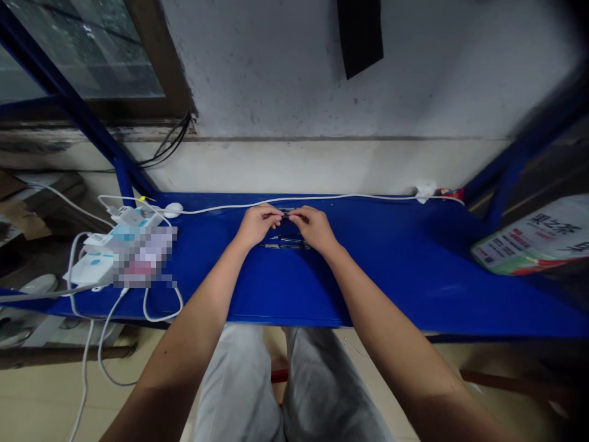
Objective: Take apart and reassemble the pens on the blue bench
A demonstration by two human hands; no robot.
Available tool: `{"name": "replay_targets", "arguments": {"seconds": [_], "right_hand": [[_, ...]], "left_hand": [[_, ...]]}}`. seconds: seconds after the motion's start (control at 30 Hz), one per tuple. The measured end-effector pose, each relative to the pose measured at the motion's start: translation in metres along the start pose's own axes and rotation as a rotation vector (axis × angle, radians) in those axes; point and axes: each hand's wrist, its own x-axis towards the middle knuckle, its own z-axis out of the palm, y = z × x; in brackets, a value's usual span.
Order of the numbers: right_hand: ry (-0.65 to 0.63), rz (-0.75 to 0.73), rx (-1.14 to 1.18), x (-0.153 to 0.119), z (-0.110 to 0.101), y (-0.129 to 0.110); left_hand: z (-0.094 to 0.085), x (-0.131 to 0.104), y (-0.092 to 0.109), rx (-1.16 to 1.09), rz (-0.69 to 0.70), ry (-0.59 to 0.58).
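My left hand (258,224) and my right hand (313,226) meet over the middle of the blue tabletop (285,288). Between their fingertips is a slim dark pen (286,213), mostly covered by the fingers; both hands are closed on it in a pinch. Just nearer to me, a pen (276,246) with a clear barrel and dark ends lies flat on the table. Right behind it is another thin, dark, pointed pen piece (288,238). The right hand and wrist hide part of these.
At left stand white power strips (99,261) with plugs, a blurred-out flat object (147,255) and looping white cables. A white cord (221,207) runs along the back edge. Crumpled tissue (426,192) lies at back right, a large printed bag (529,236) at right. Blue frame posts flank the table.
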Motion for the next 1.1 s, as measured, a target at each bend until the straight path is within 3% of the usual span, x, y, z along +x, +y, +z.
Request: {"name": "replay_targets", "arguments": {"seconds": [0.3,0.53,0.6,0.8,1.1], "right_hand": [[-0.303,0.038,-0.185,0.001,-0.026,-0.001],[-0.473,-0.054,-0.271,0.001,-0.022,-0.006],[-0.432,-0.069,-0.270,0.001,-0.022,-0.007],[-0.143,-0.073,-0.242,0.002,-0.023,0.000],[-0.109,-0.099,-0.241,0.003,-0.020,0.010]], "left_hand": [[-0.018,0.000,-0.005,0.410,0.056,0.105],[-0.017,0.001,-0.001,0.539,0.082,0.060],[-0.016,0.001,-0.001,0.539,0.083,0.047],[-0.009,-0.002,0.002,0.469,0.084,0.005],[-0.003,-0.005,0.010,0.408,0.063,0.005]]}}
